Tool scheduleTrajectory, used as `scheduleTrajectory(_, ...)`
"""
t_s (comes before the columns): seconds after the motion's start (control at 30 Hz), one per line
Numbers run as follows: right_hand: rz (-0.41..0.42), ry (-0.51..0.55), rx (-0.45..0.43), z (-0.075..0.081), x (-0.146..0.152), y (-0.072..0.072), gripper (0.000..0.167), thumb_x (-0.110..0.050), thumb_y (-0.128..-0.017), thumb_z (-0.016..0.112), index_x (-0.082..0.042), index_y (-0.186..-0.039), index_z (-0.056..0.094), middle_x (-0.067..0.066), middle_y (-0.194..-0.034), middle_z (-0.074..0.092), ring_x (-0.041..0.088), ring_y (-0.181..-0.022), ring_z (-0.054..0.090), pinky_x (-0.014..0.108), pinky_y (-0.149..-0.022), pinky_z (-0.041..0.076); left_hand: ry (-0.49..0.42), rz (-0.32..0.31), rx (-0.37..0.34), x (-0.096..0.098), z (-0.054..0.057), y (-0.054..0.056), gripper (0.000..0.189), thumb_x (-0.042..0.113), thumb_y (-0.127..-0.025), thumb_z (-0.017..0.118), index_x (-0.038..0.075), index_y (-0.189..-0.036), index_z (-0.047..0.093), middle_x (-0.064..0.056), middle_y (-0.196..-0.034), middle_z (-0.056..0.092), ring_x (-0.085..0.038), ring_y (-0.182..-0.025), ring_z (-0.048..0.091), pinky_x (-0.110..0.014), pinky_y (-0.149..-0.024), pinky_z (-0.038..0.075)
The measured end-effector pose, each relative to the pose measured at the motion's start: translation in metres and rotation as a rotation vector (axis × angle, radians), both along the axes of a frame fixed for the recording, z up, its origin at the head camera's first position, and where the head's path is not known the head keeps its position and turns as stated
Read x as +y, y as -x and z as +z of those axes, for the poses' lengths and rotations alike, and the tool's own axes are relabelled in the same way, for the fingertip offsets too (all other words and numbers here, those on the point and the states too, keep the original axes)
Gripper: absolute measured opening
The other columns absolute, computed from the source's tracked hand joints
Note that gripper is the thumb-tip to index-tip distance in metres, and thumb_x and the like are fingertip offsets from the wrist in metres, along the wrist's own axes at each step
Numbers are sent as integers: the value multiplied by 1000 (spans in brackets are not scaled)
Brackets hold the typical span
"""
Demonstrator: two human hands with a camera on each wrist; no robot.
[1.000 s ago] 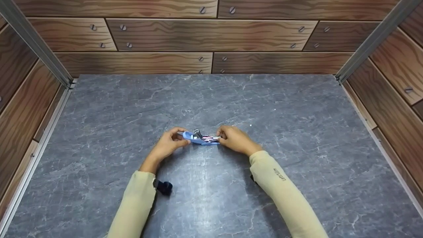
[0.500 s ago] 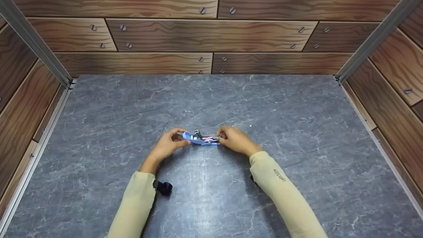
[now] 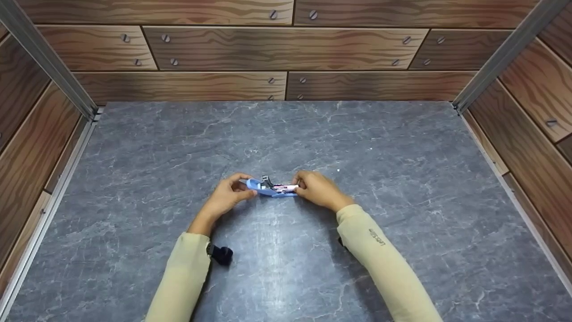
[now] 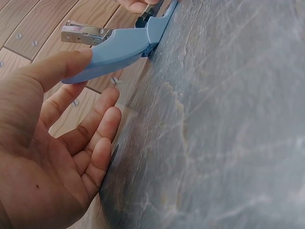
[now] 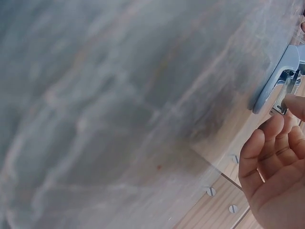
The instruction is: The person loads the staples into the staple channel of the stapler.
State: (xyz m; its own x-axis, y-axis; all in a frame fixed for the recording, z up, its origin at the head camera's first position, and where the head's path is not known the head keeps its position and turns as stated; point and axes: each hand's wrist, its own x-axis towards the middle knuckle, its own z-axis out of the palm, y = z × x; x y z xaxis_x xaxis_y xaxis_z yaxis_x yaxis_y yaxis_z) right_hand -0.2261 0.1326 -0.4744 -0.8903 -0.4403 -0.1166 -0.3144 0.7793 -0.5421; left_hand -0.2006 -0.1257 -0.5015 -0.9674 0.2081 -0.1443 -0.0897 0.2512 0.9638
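Note:
A light blue stapler [image 3: 268, 192], swung open with its metal parts exposed, lies low over the table between both hands. My left hand [image 3: 225, 196] pinches one blue end between thumb and index finger. In the left wrist view that blue cover [image 4: 119, 47] slants up from the tabletop, a metal piece [image 4: 83, 33] jutting beyond it, while the other left fingers stay loosely spread. My right hand [image 3: 321, 190] pinches the end of the metal channel [image 5: 281, 98] with thumb and fingertips, beside the blue base [image 5: 281, 69].
The grey marbled tabletop [image 3: 277, 134] reaches a wood-patterned back wall [image 3: 286, 47], with similar side walls and metal posts [image 3: 53, 62] at the corners. Small white specks [image 3: 338, 170] lie beyond the right hand. A black wrist camera [image 3: 221, 255] sits on the left sleeve.
Both hands keep nearly the same place and hold. The metal channel at the right fingertips has shifted slightly and now shows a brighter face.

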Motion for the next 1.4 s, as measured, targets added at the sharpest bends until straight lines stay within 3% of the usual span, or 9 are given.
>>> scheduleTrajectory(0.4, -24, -31, 21, 0, 4, -1, 15, -14, -86, 62, -8, -99, 66, -3, -73, 54, 10, -65, 46, 25, -59, 36, 14, 6, -10, 0, 2, -1, 38, 6, -81, 73, 2, -117, 62, -6, -90, 62, -13, -78, 55, -24, -70, 46)
scheduleTrajectory(0.7, -39, 5, -22, -1, 13, 1, 12, -12, -85, 65, -8, -97, 66, -2, -75, 56, 10, -67, 47, 25, -63, 37, 8, -3, -13, 0, 0, 1, 38, 7, -82, 72, 2, -118, 62, -8, -94, 64, -12, -80, 56, -24, -71, 47)
scheduleTrajectory(1.03, 10, 43, -55, -3, 16, 3, 10, -12, -84, 69, -6, -92, 67, 0, -75, 57, 10, -70, 47, 25, -66, 40, 6, 11, 30, -3, 3, 1, 35, 5, -82, 72, -1, -116, 64, -15, -103, 68, -10, -82, 60, -21, -74, 51)
scheduleTrajectory(1.4, 34, 39, -37, -5, 14, 3, 9, -12, -85, 69, -7, -92, 66, 1, -75, 58, 11, -69, 48, 25, -66, 42, 71, -61, 63, -4, 10, 4, 31, 5, -81, 73, 0, -111, 65, -7, -89, 65, -11, -75, 57, -20, -68, 48)
